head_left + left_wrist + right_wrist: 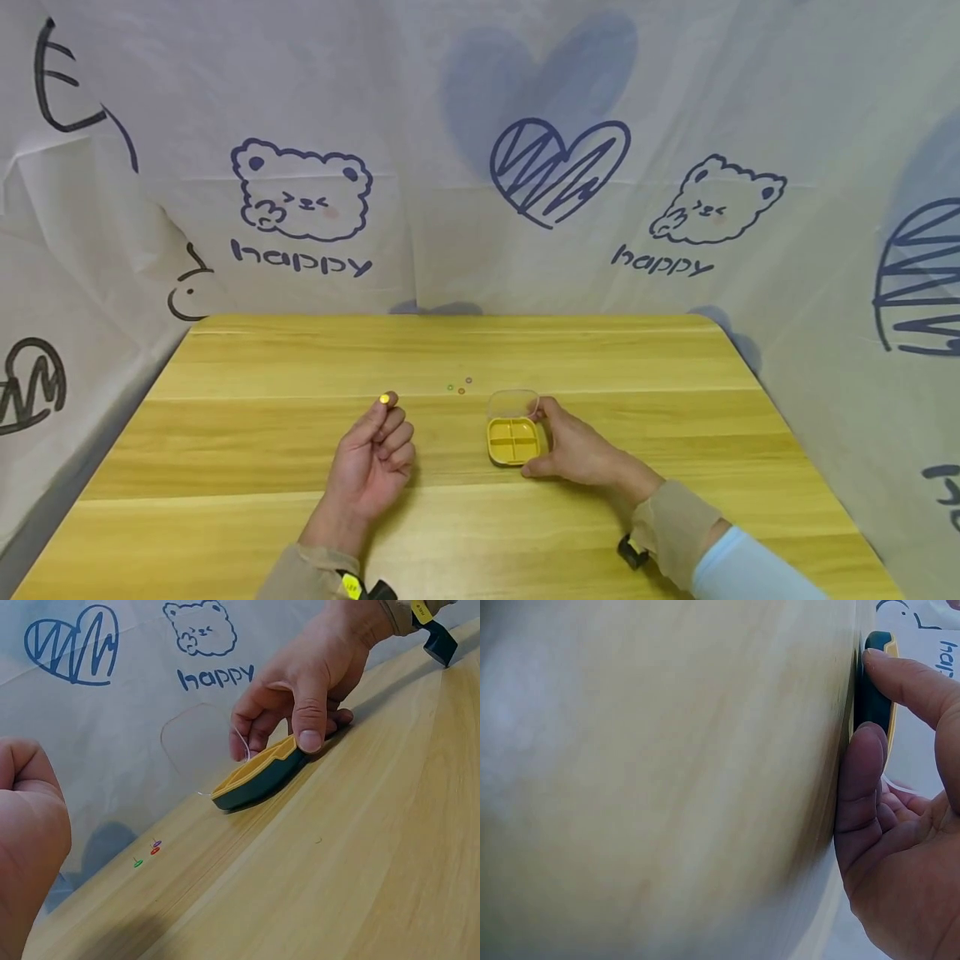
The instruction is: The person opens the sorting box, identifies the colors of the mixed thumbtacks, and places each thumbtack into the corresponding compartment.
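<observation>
A small yellow pill case (513, 442) with a dark green base sits on the table, its clear lid (513, 403) raised at the back. Several compartments show inside it, with nothing visible in them. My right hand (581, 448) grips the case at its right side, thumb at the near corner and fingers by the lid. Left of the case, my left hand (372, 471) is held palm up and pinches a yellow thumbtack (384, 399) between thumb and index finger; its pin is hidden. The left wrist view shows only part of that hand.
Beyond and left of the case lie a green thumbtack (138, 863), a red thumbtack (155, 850) and a purple thumbtack (157, 844), points up. The wooden table (300, 350) ends at a white printed curtain (435, 217) behind and at both sides.
</observation>
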Available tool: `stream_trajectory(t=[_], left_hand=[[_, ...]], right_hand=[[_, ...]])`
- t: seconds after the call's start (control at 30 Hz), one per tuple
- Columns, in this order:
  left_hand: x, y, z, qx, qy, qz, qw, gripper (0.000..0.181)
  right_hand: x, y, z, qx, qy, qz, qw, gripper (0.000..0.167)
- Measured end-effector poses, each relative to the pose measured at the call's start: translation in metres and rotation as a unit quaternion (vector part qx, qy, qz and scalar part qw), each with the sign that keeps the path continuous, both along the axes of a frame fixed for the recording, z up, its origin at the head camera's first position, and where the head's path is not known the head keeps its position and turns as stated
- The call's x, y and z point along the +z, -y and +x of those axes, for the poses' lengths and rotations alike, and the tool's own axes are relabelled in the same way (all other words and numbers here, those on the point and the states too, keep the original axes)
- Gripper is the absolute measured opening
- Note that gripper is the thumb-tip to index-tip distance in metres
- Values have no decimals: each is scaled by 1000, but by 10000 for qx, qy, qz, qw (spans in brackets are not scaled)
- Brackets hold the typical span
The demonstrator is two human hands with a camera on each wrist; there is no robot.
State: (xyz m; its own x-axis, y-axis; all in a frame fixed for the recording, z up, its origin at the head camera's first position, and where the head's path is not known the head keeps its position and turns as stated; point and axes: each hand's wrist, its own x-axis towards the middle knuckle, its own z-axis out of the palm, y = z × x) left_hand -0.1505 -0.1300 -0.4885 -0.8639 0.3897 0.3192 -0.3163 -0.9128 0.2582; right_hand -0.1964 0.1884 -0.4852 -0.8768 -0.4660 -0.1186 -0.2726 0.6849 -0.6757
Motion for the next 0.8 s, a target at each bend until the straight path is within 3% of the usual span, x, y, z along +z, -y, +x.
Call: stream_trajectory(t=[0.17,0.4,0.5,0.6,0.67,0.7,0.77,0.8], left_hand=[[1,-1,0,-110,-144,223,9996,44],[2,-1,1,-76,-140,119,9998,44],[2,-1,1,61,-111,-197,9997,41],[3,-3,0,424,-19,-998,9941,34],[5,-5,-1,807,129,-1908,9782,27],[6,-8,-1,1004,234,-2448,9641,24],[9,-14,-4,1327,430,-3532,9251,17],[11,-18,-5,1464,474,-4079,9000,14]], right_hand=[[-1,-1,-1,16,53,-31,10000,81],[1,-1,-1,51,23,-35,10000,79],[1,-1,-1,35,34,-52,10000,79],[1,0,0,11,68,-56,10000,79],[0,0,0,5,83,-66,9999,80],[0,0,0,1,79,-62,9999,80],[0,0,-1,7,66,-54,10000,80],[-1,0,-1,8,54,-50,10000,80]])
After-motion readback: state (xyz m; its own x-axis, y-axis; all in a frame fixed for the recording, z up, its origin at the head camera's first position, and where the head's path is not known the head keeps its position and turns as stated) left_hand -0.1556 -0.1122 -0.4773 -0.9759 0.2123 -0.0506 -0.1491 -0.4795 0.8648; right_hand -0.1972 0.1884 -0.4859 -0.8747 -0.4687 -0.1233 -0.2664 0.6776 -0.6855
